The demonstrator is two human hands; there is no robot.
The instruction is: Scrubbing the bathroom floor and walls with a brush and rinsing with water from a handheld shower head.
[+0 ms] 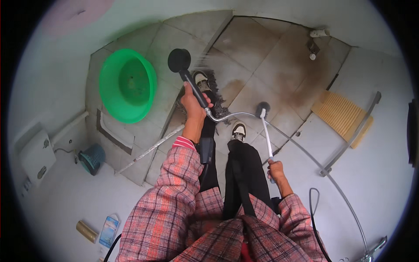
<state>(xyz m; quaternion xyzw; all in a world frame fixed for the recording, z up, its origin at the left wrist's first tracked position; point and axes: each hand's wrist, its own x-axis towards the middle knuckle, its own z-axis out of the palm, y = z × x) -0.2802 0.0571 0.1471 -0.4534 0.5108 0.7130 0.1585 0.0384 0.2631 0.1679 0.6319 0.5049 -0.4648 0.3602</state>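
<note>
My left hand (pixel 193 104) is wrapped round the handle of a black shower head (pixel 179 60), raised above the floor. Thin jets of water leave it toward the right. From the handle's lower end a silver hose (pixel 301 150) curves away to a tap (pixel 376 249) at the lower right. In my right hand (pixel 276 169) is the end of a long white-handled toilet brush (pixel 266 136). Its round grey head points down at the tiled floor (pixel 270 61); whether it touches the tiles I cannot tell. Brownish dirt stains those tiles beyond the brush.
A green basin (pixel 150 94) stands at the left. Around my left shoe lies a grey mop (pixel 220 109), its pole (pixel 152 148) running to the lower left. To the right are a ribbed washboard (pixel 338 111) and a grey bar (pixel 355 133). A teal basket (pixel 92 158) is by the left wall.
</note>
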